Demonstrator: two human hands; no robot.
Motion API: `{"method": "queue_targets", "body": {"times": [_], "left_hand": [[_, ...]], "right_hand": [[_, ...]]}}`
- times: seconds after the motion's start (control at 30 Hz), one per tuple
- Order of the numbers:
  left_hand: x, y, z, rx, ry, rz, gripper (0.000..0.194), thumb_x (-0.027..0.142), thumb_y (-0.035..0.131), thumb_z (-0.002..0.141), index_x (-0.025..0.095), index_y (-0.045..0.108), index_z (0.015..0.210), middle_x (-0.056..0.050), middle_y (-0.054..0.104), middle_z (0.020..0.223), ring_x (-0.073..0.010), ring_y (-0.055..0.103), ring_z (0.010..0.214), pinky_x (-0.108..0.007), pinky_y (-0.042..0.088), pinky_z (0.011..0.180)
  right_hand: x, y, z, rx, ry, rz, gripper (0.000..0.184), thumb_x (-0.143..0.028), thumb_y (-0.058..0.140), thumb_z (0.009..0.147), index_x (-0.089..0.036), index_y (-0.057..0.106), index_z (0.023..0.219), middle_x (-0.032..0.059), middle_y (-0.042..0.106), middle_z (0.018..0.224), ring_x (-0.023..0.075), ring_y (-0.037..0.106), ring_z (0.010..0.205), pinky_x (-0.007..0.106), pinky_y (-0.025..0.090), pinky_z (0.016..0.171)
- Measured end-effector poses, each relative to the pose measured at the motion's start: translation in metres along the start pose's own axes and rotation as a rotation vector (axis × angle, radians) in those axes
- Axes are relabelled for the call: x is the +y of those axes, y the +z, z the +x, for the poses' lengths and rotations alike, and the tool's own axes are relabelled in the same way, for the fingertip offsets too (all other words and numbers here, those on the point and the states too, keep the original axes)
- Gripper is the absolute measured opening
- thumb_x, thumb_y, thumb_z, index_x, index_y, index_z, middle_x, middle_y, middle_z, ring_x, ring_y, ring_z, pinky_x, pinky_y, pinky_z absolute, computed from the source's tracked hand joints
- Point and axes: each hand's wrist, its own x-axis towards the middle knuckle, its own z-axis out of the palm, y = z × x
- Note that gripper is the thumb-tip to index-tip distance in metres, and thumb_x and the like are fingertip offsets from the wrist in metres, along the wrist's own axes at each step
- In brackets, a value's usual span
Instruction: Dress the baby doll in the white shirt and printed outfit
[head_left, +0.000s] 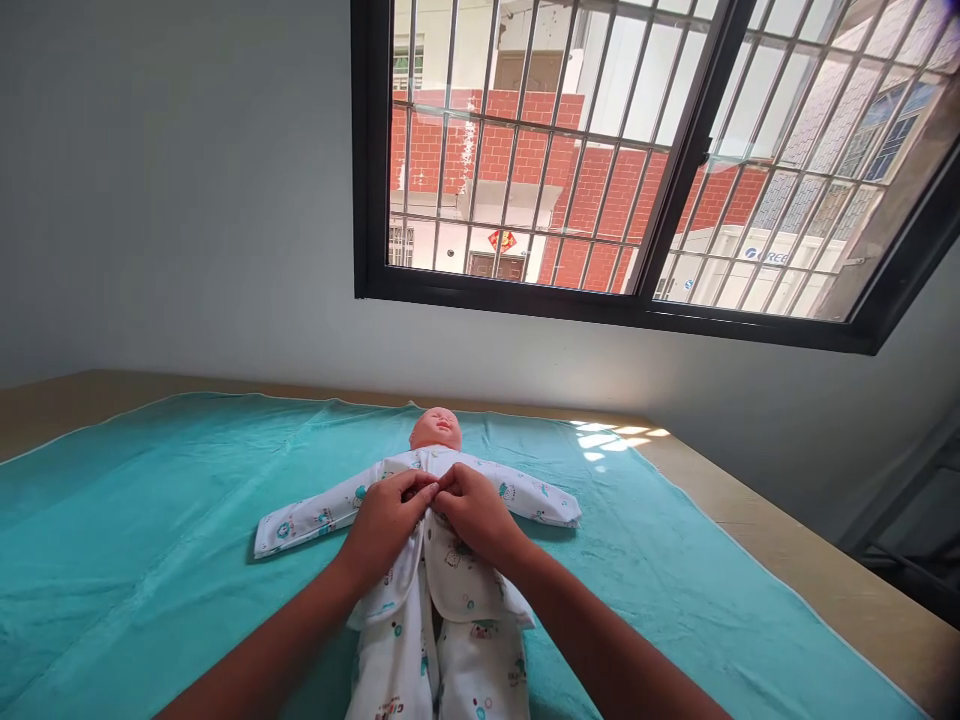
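Observation:
A baby doll [437,428] lies on its back, head toward the wall, dressed in a white printed baby jacket [469,585] and matching trousers [394,665]. Both sleeves are spread out to the sides. My left hand [386,515] pinches the jacket's front edge at the chest. Right beside it, fingertips meeting, my right hand [472,510] pinches the other front edge. Below my hands the jacket front hangs apart, with a small snap visible near the edge. Whatever sits between my fingertips is hidden by them.
Under the doll a turquoise cloth [187,530] covers most of a wooden table [817,570]. A grey wall [187,200] stands behind it. Above is a black-framed window [510,285] with metal bars. Sunlight patches fall at the cloth's far right.

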Motion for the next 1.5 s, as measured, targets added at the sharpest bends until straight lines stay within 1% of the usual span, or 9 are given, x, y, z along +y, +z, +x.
{"method": "queue_targets", "body": {"times": [0.07,0.13,0.4,0.5,0.6,0.7,0.8,1.13,1.5], "left_hand": [[0.002,0.0,0.0,0.023,-0.017,0.026,0.028,0.04,0.054,0.082,0.019,0.072,0.089,-0.004,0.074,0.09,-0.0227,0.066,0.087,-0.032,0.047,0.08],[0.003,0.0,0.0,0.046,-0.046,0.031,0.028,0.042,0.056,0.08,0.019,0.071,0.084,-0.004,0.074,0.087,-0.0232,0.066,0.085,-0.032,0.047,0.079],[0.003,-0.002,0.003,0.074,-0.174,-0.107,0.029,0.038,0.06,0.07,0.016,0.068,0.085,-0.006,0.073,0.086,-0.0233,0.066,0.087,-0.032,0.047,0.081],[0.001,-0.003,0.005,0.072,-0.224,-0.173,0.029,0.035,0.061,0.066,0.015,0.068,0.086,-0.005,0.073,0.085,-0.0213,0.065,0.084,-0.03,0.047,0.076],[-0.006,-0.002,0.008,0.074,-0.264,-0.246,0.029,0.03,0.061,0.062,0.015,0.067,0.085,-0.002,0.07,0.078,-0.0171,0.062,0.072,-0.027,0.044,0.066],[-0.014,0.0,0.01,0.075,-0.258,-0.302,0.024,0.026,0.059,0.06,0.016,0.066,0.081,0.002,0.065,0.068,-0.0131,0.057,0.063,-0.024,0.041,0.059],[-0.017,0.0,0.011,0.072,-0.255,-0.326,0.022,0.025,0.059,0.06,0.017,0.066,0.079,0.003,0.062,0.064,-0.0115,0.054,0.059,-0.022,0.039,0.055],[-0.014,0.0,0.011,0.117,-0.254,-0.291,0.021,0.022,0.057,0.058,0.017,0.065,0.077,0.002,0.062,0.065,-0.0126,0.055,0.06,-0.023,0.04,0.056],[-0.009,-0.005,0.013,0.069,-0.278,-0.226,0.023,0.024,0.059,0.055,0.017,0.065,0.076,0.002,0.061,0.061,-0.0129,0.054,0.057,-0.023,0.037,0.052]], "right_hand": [[0.002,-0.001,0.002,-0.066,0.097,0.144,0.004,-0.023,0.053,0.078,-0.019,0.052,0.076,-0.0071,0.05,0.051,0.0077,0.042,0.041,0.019,0.03,0.041],[0.003,-0.003,0.004,-0.088,0.13,0.213,0.002,-0.021,0.053,0.076,-0.019,0.054,0.075,-0.0079,0.048,0.046,0.0068,0.04,0.036,0.018,0.029,0.037],[0.001,-0.004,0.001,-0.073,0.092,0.257,0.01,-0.019,0.052,0.074,-0.017,0.061,0.079,-0.0077,0.048,0.046,0.0057,0.039,0.035,0.017,0.03,0.033],[-0.001,-0.004,0.001,-0.074,0.094,0.247,0.013,-0.018,0.051,0.073,-0.017,0.061,0.081,-0.0079,0.049,0.047,0.0052,0.039,0.035,0.016,0.031,0.034],[-0.001,-0.004,0.0,-0.066,0.091,0.243,0.014,-0.017,0.051,0.074,-0.017,0.062,0.082,-0.008,0.049,0.047,0.0052,0.038,0.036,0.016,0.03,0.033],[-0.001,-0.003,0.001,-0.068,0.089,0.242,0.013,-0.018,0.052,0.074,-0.017,0.062,0.082,-0.0084,0.048,0.047,0.0054,0.038,0.035,0.016,0.03,0.033],[0.0,-0.002,0.001,-0.072,0.08,0.233,0.012,-0.019,0.052,0.075,-0.017,0.061,0.082,-0.0087,0.047,0.046,0.0055,0.038,0.035,0.016,0.03,0.032],[0.001,-0.002,0.002,-0.081,0.08,0.232,0.012,-0.019,0.054,0.076,-0.018,0.062,0.084,-0.0091,0.047,0.047,0.0048,0.038,0.035,0.015,0.032,0.033],[-0.001,-0.004,-0.001,-0.098,0.064,0.227,0.013,-0.019,0.053,0.077,-0.018,0.063,0.085,-0.0079,0.048,0.048,0.0057,0.038,0.038,0.016,0.033,0.036]]}}
